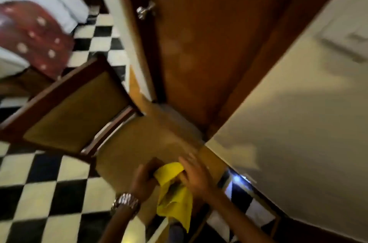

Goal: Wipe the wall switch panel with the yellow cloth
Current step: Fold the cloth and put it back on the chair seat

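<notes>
Holding the yellow cloth [173,189] betw. both hands, low in the frame, above the chair seat [143,143] near its front edge. Left hand [143,180], wristwatch [125,204] on the wrist, is curled closed on the cloth's upper left corner. Right hand [196,177] has fingers loosely spread, mostly open, palm side against the cloth's right edge; can't tell if it grips or only touches. Rest of the cloth hangs down crumpled below the hands. Wall switch panel [344,43] sits on the cream wall [298,123] near the frame's right edge, well apart from cloth & hands, blurred. Wooden door [199,43] w/ metal knob [145,10] is left of that wall. Chair backrest [69,111] tilts toward the checkered floor [45,183]. Red spotted fabric [33,37] lies at the far left. Whole view is motion-blurred.
</notes>
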### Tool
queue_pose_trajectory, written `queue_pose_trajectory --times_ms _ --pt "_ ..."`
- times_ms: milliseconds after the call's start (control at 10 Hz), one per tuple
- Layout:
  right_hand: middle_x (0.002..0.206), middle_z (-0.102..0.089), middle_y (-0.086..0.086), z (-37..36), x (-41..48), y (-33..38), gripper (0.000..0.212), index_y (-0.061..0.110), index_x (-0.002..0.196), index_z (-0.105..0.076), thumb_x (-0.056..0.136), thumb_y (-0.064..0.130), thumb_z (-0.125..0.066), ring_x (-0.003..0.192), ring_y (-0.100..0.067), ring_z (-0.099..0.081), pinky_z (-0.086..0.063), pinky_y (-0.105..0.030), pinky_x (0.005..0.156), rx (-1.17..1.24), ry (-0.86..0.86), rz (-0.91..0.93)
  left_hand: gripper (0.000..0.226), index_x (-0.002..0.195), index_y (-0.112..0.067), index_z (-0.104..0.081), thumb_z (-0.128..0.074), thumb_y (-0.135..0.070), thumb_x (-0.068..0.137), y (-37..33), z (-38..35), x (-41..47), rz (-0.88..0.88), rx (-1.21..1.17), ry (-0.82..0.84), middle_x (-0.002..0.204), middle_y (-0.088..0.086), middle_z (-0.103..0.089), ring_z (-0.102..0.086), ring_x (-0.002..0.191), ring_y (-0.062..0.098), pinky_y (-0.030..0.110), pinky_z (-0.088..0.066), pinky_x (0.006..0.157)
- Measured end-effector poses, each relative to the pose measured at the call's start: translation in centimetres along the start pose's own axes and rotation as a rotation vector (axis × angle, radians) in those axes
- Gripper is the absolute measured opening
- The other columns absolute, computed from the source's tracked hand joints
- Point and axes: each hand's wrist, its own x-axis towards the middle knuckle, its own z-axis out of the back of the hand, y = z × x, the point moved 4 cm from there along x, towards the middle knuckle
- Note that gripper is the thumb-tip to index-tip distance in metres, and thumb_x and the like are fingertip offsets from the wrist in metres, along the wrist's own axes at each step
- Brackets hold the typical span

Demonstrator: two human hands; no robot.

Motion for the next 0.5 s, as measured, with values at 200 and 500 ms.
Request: queue_pose_trajectory --times_ms 200,500 --pt "0.143 -0.055 -0.013 -8.1 14.4 2.2 0.052 0.020 0.149 -0.044 0.098 0.012 -0.054 0.139 -0.028 -0.043 -0.035 -0.034 0.111 -0.124 0.482 0.168 0.044 0.112 -0.012 -0.064 -0.056 0.026 0.093 13.6 5.4 3.8 0.130 0.082 -0.137 0.103 -0.001 -0.066 -0.065 0.093 0.009 0.032 -0.049 0.081" --pt "0.133 -0.032 -0.049 -22.5 13.0 -4.0 0.048 0.080 0.060 -0.046 0.094 0.078 -0.012 0.094 0.041 -0.040 -0.007 -0.023 0.117 -0.724 0.383 0.002 0.056 0.167 -0.024 -0.022 -0.044 -0.018 0.115 31.9 -6.7 1.9 0.506 0.380 0.205 0.176 0.007 0.000 -0.010 0.161 0.030 0.050 -0.028 0.130"
